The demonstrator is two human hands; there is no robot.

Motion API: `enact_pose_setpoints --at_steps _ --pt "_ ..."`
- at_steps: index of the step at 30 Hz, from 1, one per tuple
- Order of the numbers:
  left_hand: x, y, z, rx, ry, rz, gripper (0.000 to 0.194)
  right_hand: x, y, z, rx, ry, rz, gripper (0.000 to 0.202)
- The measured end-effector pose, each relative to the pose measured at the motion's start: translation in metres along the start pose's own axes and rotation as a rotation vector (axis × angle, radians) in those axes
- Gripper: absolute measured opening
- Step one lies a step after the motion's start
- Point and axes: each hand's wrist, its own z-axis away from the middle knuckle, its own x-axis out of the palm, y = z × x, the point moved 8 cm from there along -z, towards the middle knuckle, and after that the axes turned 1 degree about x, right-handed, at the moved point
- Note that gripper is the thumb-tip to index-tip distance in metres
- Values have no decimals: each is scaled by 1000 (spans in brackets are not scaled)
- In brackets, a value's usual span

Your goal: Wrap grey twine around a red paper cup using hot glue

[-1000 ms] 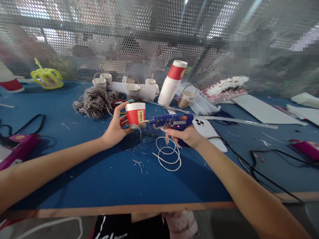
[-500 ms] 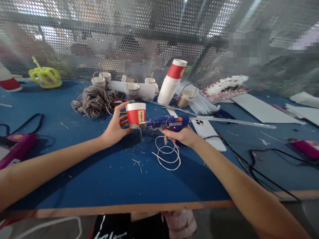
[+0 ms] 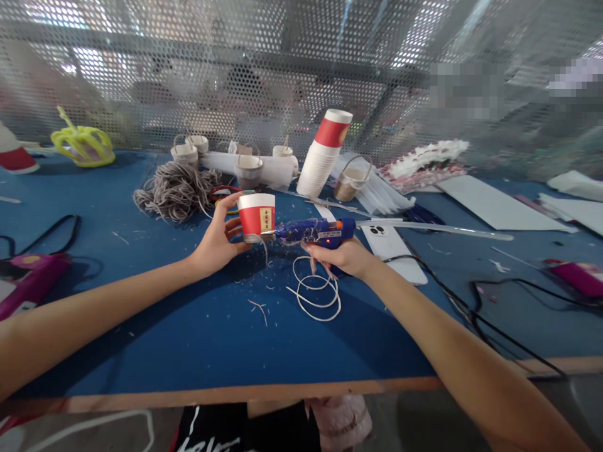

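A red and white paper cup (image 3: 252, 218) is held upright above the table in my left hand (image 3: 218, 242), fingers curled round its left side. Grey cord (image 3: 265, 251) runs along the cup's base and its end hangs down. My right hand (image 3: 346, 256) grips a blue hot glue gun (image 3: 313, 232) with an orange part and a lit red light. The nozzle points left and meets the lower right of the cup. A long clear glue stick (image 3: 443, 228) sticks out of the gun's back. Below the gun lies a loose coil of white cord (image 3: 320, 295).
Behind the cup are a heap of grey cord (image 3: 176, 191), several small cord-wrapped buckets (image 3: 249, 169) and a leaning stack of paper cups (image 3: 320, 160). A white phone (image 3: 400, 254) lies by my right wrist. Black cables (image 3: 452, 301) cross the right side. A magenta tool (image 3: 35, 282) lies left.
The nozzle has shifted very slightly along the cup's lower edge. Both hands keep their hold, and the view has moved a little.
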Motion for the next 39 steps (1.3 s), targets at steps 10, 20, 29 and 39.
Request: enact_pose_setpoints --at_steps 10,20,29,39 --pt "0 -4 0 -52 7 31 84 -1 -2 0 -23 20 3 20" --pt "0 -4 1 -61 -4 37 85 -2 -4 0 -54 23 25 20" --pt "0 -6 0 -80 -8 76 86 -3 -17 11 -60 51 10 16" --pt "-1 -7 0 -95 3 106 87 -3 -19 15 -14 59 4 15"
